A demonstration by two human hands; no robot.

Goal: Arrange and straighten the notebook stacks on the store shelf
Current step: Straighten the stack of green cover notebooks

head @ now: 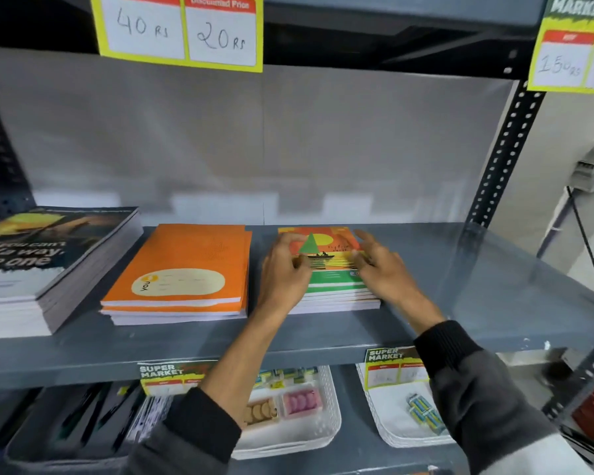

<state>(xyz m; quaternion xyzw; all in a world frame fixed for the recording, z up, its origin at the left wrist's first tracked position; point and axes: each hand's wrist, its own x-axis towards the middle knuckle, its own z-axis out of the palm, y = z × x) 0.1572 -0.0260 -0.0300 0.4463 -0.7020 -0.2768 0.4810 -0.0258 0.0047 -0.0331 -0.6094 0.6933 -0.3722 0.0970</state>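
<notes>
Three notebook stacks lie on the grey shelf (477,303). A tall dark-covered stack (48,265) sits at the left, an orange stack (182,272) in the middle, and a stack with a sunset-and-boat cover (333,269) on the right. My left hand (283,272) presses the left side of the sunset stack, fingers curled over its edge. On the stack's right side rests my right hand (381,269), fingers spread on the top cover. The stack sits squeezed between both hands. The orange stack's top books sit slightly offset.
Yellow price tags (180,29) hang from the shelf above. A slotted upright post (501,149) stands at the right rear. Below, white baskets (323,437) hold small stationery items, and a dark tray (66,437) holds pens. Bare shelf lies right of the sunset stack.
</notes>
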